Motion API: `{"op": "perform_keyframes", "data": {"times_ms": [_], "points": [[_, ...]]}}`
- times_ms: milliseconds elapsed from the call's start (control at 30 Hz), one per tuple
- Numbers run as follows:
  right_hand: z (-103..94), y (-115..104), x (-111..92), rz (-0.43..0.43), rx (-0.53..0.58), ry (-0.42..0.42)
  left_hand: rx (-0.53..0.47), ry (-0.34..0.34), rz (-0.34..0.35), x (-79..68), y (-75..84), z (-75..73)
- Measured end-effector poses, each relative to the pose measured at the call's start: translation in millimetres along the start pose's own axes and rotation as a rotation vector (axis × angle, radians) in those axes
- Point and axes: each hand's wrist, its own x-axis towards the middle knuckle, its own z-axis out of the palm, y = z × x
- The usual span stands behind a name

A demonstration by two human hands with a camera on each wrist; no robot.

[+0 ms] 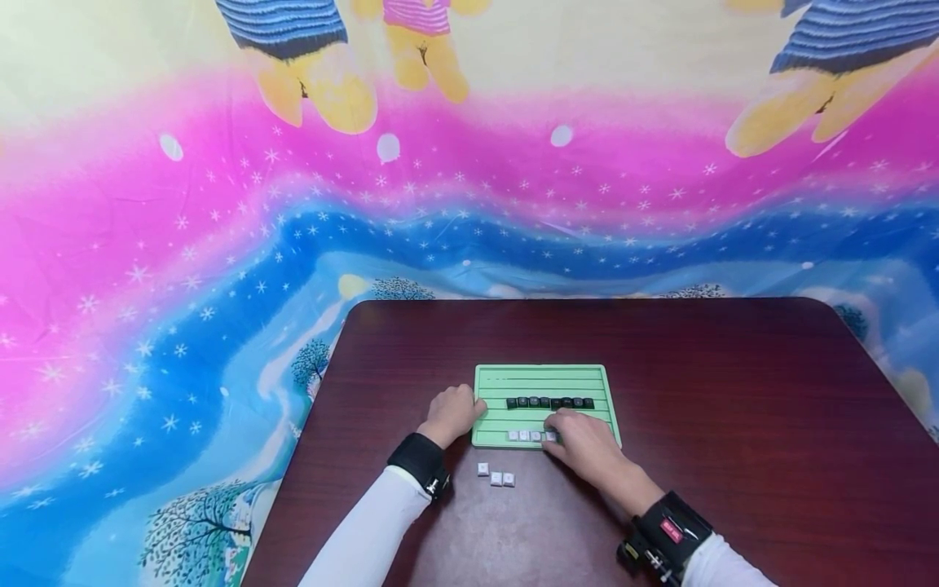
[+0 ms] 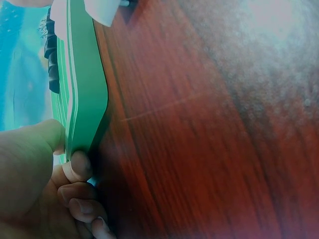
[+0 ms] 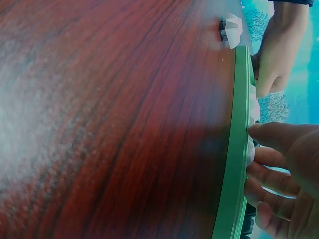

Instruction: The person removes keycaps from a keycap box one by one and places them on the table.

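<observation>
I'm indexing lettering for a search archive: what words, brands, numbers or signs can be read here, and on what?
None can be read.
Red label on the right wrist strap: marked, but too small and blurred.
White keycaps, black keycaps: any legends too small.

A: Position of the tray (image 1: 543, 389)?

B: On the tabletop (image 1: 734, 408), left hand (image 1: 449, 412) at its left edge, right hand (image 1: 588, 444) over its near right part.

A: Its contents?

B: A front row of keycaps (image 1: 524, 436), extending leftward from the right hand's fingertips; a rear row (image 1: 545, 403), beyond that hand. Three loose keycaps (image 1: 496, 479) lie on the tabletop, nearer than the left hand and to its right.

A: The backdrop (image 1: 469, 187)?

B: Behind the tabletop, beyond both hands.
</observation>
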Motion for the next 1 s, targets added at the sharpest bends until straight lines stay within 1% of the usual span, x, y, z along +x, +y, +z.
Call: {"op": "perform_keyframes", "data": {"times_ms": [267, 467, 667, 900, 1000], "points": [[-0.3, -0.7, 0.4, 0.003, 0.0, 0.008, 0.001, 0.003, 0.002, -0.3, 0.4, -1.2], [0.1, -1.0, 1.0, 0.01, -0.008, -0.005, 0.0, -0.003, -0.002, 0.6, 0.4, -0.2], [0.2, -0.5, 2.0, 0.012, 0.004, -0.012, -0.007, -0.001, -0.004, -0.1, 1.1, -1.3], [0.5, 0.5, 1.8, 0.012, 0.016, -0.017, 0.007, -0.002, -0.013, -0.1, 1.5, -1.9], [0.5, 1.0, 1.3, 0.011, 0.029, -0.022, 0.01, 0.009, -0.009, -0.6, 1.8, -1.7]]}}
